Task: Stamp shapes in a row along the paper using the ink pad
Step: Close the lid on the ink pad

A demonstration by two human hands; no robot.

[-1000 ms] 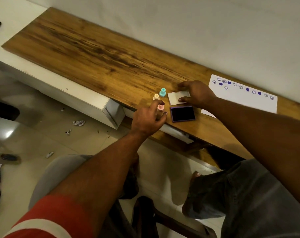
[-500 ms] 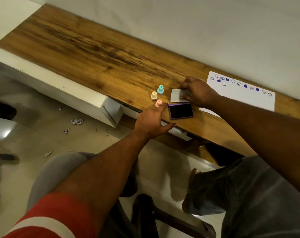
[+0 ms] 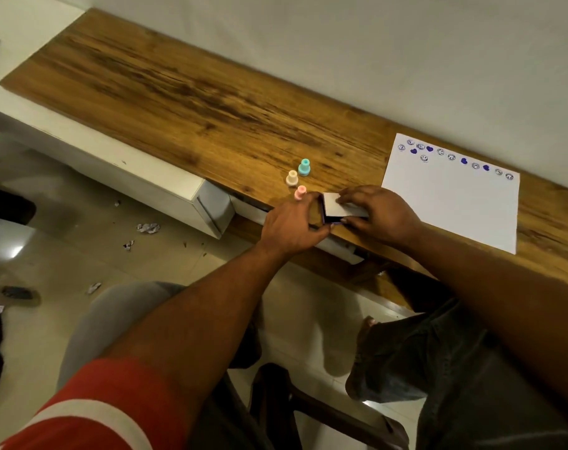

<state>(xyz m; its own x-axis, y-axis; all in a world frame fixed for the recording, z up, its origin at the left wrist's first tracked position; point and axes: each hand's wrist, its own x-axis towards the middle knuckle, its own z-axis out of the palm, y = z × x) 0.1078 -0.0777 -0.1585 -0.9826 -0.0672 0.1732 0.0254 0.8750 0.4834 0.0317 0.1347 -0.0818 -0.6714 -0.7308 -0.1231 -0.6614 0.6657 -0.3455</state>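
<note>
A white paper (image 3: 455, 203) lies on the wooden shelf at the right, with a row of purple smiley and heart prints along its far edge. Three small stamps stand near the shelf's front edge: teal (image 3: 304, 167), cream (image 3: 291, 178) and pink (image 3: 299, 192). The purple ink pad (image 3: 329, 218) sits right of them, mostly covered by its white lid (image 3: 334, 203). My right hand (image 3: 378, 212) holds the lid over the pad. My left hand (image 3: 292, 230) grips the pad's left side.
The wooden shelf (image 3: 178, 92) runs along a white wall, with a white drawer unit (image 3: 211, 206) below its front edge. Paper scraps (image 3: 148, 228) litter the tiled floor. A stool (image 3: 308, 407) stands between my legs.
My right hand has brought the white lid from the shelf over the ink pad. My left hand has let go of the pink stamp and moved right onto the pad.
</note>
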